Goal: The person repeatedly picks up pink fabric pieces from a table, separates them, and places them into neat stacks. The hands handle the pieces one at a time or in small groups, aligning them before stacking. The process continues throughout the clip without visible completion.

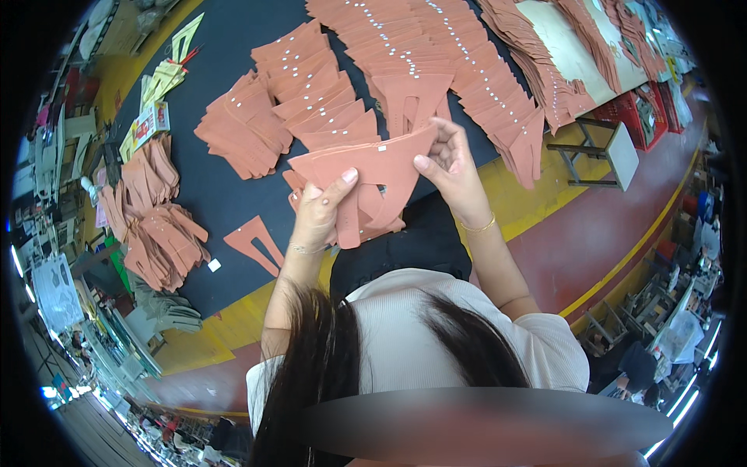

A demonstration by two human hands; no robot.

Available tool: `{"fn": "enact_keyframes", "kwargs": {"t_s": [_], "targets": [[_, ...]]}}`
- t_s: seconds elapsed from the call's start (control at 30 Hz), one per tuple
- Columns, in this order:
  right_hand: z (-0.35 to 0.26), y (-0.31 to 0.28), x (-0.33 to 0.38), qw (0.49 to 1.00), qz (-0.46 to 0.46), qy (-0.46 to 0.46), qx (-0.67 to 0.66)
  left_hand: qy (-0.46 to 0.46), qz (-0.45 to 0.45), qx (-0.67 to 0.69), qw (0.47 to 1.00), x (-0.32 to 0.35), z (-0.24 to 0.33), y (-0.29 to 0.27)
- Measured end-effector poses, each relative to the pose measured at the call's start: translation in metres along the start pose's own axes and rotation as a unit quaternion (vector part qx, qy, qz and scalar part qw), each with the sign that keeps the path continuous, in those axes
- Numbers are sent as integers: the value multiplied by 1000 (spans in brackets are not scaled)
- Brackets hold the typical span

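- Terracotta-coloured curved leather cut piece (366, 167) sat pinched between my left hand (319, 210) and right hand (451, 167), above the dark bench (218, 194).
- Sorting seemed underway; next called for a matching stack.

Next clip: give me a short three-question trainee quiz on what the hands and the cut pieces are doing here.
1. True or false: both hands hold the same stack of terracotta cut pieces above the dark table.
2. Which hand has its thumb pressed on the face of the top piece near a small white sticker? A) left hand B) right hand
3. Fill in: a single flat piece lies alone on the table, to the person's ____ of the held stack.

Key
1. True: each hand has a grip on one end.
2. B; the left thumb lies nearer the lower left edge.
3. Left, next to a small white square tag.
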State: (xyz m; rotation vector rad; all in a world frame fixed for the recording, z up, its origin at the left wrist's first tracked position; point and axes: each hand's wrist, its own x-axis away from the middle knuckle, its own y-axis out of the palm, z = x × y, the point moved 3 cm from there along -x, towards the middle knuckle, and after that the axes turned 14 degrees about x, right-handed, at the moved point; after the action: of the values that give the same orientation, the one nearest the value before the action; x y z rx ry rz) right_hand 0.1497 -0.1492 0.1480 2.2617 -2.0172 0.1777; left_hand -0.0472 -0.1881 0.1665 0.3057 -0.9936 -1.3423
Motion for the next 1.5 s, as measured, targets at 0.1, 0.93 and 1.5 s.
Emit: {"fn": "enact_keyframes", "kwargs": {"t_s": [0.1, 0.93, 1.5], "targets": [[30, -28, -1, 981, -79, 142, -104, -40, 43, 5, 998, -25, -40, -5], [137, -92, -149, 860, 115, 6, 497, 116, 114, -723, 671, -201, -90, -21], [105, -11, -96, 801, 31, -210, 559, 221, 536, -572, 580, 81, -8, -309]]}}
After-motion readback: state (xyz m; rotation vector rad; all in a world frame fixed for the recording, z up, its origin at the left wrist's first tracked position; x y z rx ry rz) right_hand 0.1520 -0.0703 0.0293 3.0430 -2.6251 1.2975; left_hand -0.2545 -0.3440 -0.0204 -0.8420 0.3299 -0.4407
